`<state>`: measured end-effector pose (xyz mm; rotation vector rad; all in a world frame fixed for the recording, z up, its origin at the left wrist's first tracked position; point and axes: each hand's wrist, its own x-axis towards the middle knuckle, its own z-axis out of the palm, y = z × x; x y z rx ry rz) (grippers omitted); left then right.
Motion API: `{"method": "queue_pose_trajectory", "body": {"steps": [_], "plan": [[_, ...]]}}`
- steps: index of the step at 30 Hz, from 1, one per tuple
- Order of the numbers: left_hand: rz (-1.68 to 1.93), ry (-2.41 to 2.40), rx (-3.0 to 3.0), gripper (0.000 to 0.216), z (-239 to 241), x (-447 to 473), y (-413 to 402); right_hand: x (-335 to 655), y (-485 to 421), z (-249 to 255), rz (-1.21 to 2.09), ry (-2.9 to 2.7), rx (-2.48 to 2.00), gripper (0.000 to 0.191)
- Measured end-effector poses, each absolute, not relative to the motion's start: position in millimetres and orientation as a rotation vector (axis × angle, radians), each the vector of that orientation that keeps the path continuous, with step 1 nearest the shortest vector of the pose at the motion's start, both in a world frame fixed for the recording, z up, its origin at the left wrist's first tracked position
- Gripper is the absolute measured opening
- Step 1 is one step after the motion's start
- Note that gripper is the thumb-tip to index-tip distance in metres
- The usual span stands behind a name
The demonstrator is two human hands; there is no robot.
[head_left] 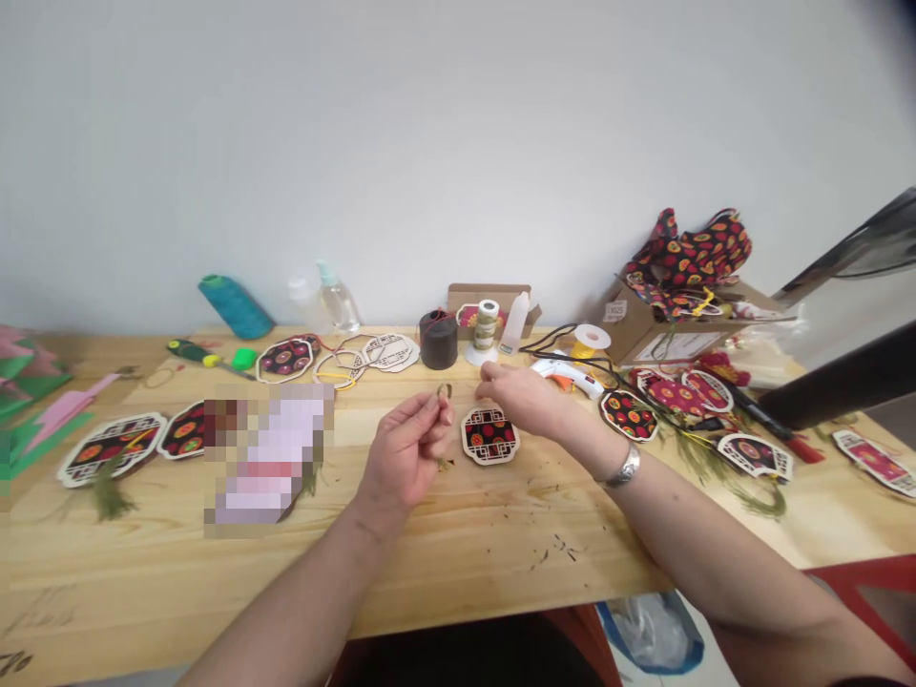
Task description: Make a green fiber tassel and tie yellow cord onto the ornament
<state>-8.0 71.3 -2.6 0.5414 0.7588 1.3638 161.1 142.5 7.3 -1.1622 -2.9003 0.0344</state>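
Observation:
My left hand is closed in a pinch, with a small olive-gold loop of cord or ribbon standing out above the fingertips. To its right, my right hand has its fingers drawn together, and whatever they hold is hidden. Just behind that hand stands a white spool wound with olive-gold ribbon. An ornament with a pale fretwork frame and dark patterned fabric lies flat on the wooden table, below my right hand and to the right of my left.
A dark thread spool, a white squeeze bottle and a white glue gun stand or lie behind my hands. More framed ornaments with tassels lie left and right. A cardboard box with patterned fabric sits back right.

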Motion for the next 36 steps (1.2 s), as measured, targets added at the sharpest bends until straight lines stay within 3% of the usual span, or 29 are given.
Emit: {"method": "queue_pose_trajectory", "body": {"steps": [9, 15, 23, 36], "plan": [[1.338, 0.721, 0.53, 0.014, -3.4, -7.1, 69.1, 156.0, 150.7, 2.2, 0.083, -2.885, -1.116, 0.019], [1.344, 0.704, 0.475, 0.016, -4.2, -9.8, 70.1, 159.2, 157.1, 6.3, 0.354, -2.641, -1.058, 0.021], [1.336, 0.699, 0.404, 0.022, -5.8, -9.0, 72.9, 157.2, 180.6, 54.4, 0.761, -2.104, -1.116, 0.006], [1.323, 0.739, 0.386, 0.025, -6.7, -7.9, 72.3, 151.9, 240.7, 130.2, 1.063, -1.318, -0.948, 0.014]]}}
